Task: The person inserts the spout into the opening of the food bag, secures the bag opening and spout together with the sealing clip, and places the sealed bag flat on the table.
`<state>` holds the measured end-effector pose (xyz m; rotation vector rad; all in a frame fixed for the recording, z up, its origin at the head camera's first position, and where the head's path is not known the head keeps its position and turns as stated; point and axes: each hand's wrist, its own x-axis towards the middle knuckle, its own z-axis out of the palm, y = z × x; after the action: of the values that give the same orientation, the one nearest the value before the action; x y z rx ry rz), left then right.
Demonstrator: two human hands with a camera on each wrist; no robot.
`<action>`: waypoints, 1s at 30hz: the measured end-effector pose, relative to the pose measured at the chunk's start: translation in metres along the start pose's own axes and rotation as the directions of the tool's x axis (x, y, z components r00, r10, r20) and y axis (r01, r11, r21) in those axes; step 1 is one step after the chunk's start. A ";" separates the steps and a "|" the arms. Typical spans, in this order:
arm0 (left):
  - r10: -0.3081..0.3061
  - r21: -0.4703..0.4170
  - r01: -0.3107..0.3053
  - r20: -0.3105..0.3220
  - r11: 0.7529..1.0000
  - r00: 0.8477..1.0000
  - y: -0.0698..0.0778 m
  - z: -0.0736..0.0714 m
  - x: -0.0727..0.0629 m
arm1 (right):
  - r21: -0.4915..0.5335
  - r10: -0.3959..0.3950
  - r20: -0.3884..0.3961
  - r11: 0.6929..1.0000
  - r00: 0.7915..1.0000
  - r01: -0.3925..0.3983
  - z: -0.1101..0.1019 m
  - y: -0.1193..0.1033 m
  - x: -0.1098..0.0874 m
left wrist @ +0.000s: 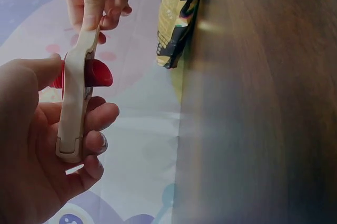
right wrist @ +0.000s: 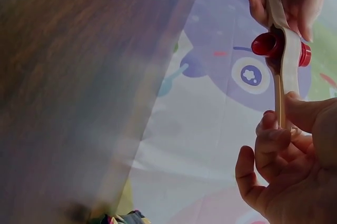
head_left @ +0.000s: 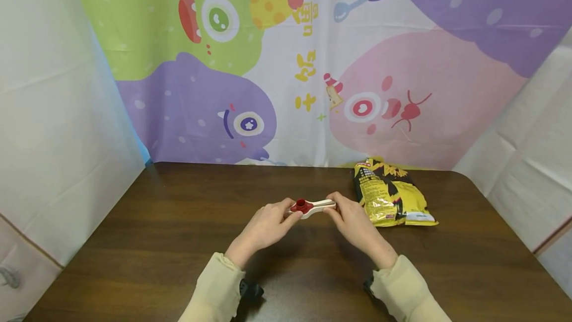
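White clip spans sideways between hands, red neck upward.

White-and-red bag clip held roughly level between two hands above a dark wood-grain table. Left hand pinches the left end, thumb in front, beside the raised round red spout. Right hand pinches the pale, narrow right end. Both sleeves pale yellow; black strap-on device at left wrist, a similar one partly hidden at right. Yellow-and-black snack bag lies just beyond right hand, near table's back edge; contact not discernible. Behind: hanging cloth printed with sideways cartoon monsters, yellow characters.
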<state>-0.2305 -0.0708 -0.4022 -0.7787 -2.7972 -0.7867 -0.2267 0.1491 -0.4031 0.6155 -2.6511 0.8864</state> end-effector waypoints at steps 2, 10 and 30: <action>-0.003 0.006 0.003 -0.019 1.000 1.000 0.001 0.000 0.000 | 0.001 -0.003 0.001 1.000 1.000 0.003 0.000 0.000 0.000; -0.014 0.006 0.014 -0.073 1.000 0.997 0.006 0.005 0.005 | 0.027 -0.045 0.031 0.999 0.999 0.044 0.002 0.000 -0.003; -0.023 -0.012 0.022 -0.098 1.000 0.995 0.008 0.008 0.009 | 0.093 -0.069 0.062 0.994 0.996 0.063 0.001 0.000 -0.005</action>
<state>-0.2336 -0.0568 -0.4035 -0.6915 -2.7211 -0.8216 -0.2223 0.1503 -0.4055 0.7614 -2.6425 0.9886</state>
